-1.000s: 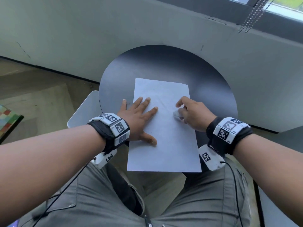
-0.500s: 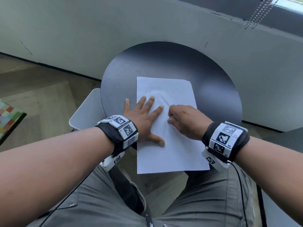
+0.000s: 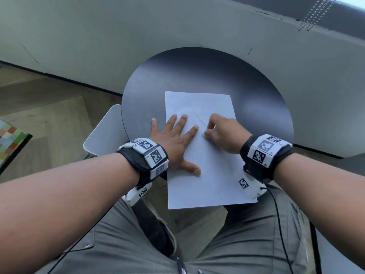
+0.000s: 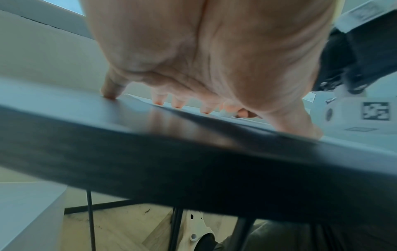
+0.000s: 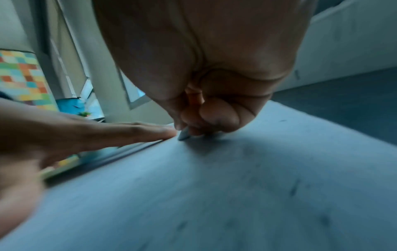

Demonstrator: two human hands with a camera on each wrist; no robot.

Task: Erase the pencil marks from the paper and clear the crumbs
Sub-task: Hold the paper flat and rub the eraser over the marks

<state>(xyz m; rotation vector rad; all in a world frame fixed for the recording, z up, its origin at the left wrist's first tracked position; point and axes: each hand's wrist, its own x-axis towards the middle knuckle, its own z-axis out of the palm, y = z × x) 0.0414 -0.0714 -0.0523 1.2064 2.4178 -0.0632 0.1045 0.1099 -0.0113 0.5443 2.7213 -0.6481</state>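
Left hand (image 3: 173, 144) is spread flat pinning the paper (image 3: 205, 186) on the round black table (image 3: 256, 99), while right hand (image 3: 225, 133) pinches a small white eraser (image 5: 183, 135) down against the sheet.

We see the white rectangular paper sheet (image 3: 209, 186) on the round dark table (image 3: 256, 99), our left hand (image 3: 173, 143) left of our right hand (image 3: 227, 135) on it.

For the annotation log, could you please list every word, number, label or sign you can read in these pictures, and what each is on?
No readable words or numbers.
Left wristband: black-and-white square code tags, no letters.
Right wristband: the same tags; tiny print beside them is too small to read.
Paper: only faint specks, no writing legible.
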